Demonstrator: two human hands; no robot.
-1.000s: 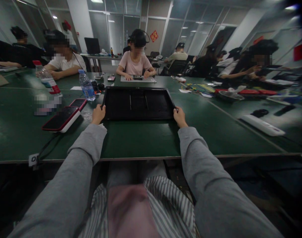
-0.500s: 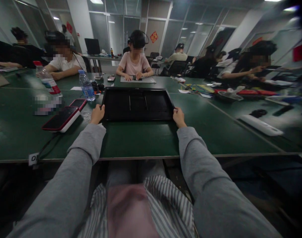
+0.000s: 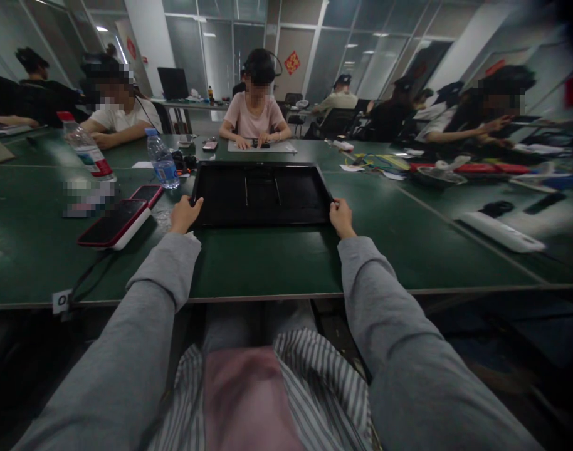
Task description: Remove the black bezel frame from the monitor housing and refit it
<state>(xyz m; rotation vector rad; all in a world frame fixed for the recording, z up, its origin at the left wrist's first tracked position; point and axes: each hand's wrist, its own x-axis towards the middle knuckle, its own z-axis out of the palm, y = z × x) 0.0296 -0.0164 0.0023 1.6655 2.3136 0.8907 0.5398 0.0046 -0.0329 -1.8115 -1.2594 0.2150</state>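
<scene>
A black rectangular tray (image 3: 220, 194) with a raised rim lies on the green table (image 3: 268, 263) in front of me. Two thin pale lines, reflections or rods, show on its floor; I cannot tell which. My left hand (image 3: 185, 215) is closed on the tray's left rim, thumb over the edge. At the opposite side my right hand (image 3: 341, 217) grips the right rim. The fingers under the rim on both sides are partly hidden.
Left of the tray stand a blue-capped water bottle (image 3: 162, 160), a red-capped bottle (image 3: 86, 150) and a phone (image 3: 112, 222) on a white block. To the right are cables (image 3: 375, 161), a bowl (image 3: 441, 176) and a white power strip (image 3: 500, 232). A person (image 3: 256, 113) sits opposite.
The view has shifted very slightly. Both hands keep hold of the tray, which stays in nearly the same place.
</scene>
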